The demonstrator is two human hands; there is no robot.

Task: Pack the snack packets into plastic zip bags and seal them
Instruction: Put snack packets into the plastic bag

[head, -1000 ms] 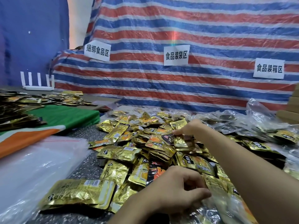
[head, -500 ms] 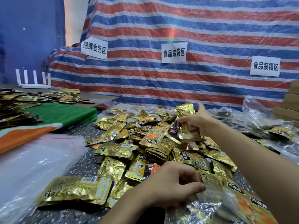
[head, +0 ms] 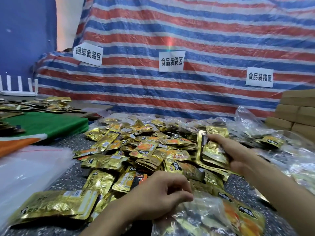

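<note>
At the bottom edge, right of centre, a clear zip bag (head: 209, 217) is seen lying on the dark speckled table (head: 68, 178), with gold and orange packets already inside it. Its upper left rim is pinched by the left hand (head: 162, 196), the fingers being curled in against the thumb around the plastic. In the lower left a larger gold foil pack (head: 56, 204) is laid flat. Above it, along the left edge, a stack of empty clear bags (head: 29, 169) is spread, marked by a thin red line near its top.

Higher up, right of centre, a small stack of snack packets (head: 211, 150) is held on edge by the right hand (head: 237, 154). The stack is clasped between thumb and fingers at the right side of the heap. The middle of the frame is filled by that heap of loose snack packets (head: 144, 150), gold foil with orange prints, piled in no order.

Farther back, at mid left, a folded green, white and orange cloth (head: 42, 123) is laid, and more dark and gold packets (head: 42, 104) are scattered beyond it. At mid right, crumpled clear bags (head: 252, 128) containing packets are heaped, and cardboard boxes (head: 296, 113) are stacked at the right edge. A white object with upright prongs (head: 18, 87) is set at the left edge.

The upper frame is covered by a red, white and blue striped tarpaulin (head: 187, 31), on which three white paper signs (head: 171, 61) with black characters are fixed.
</note>
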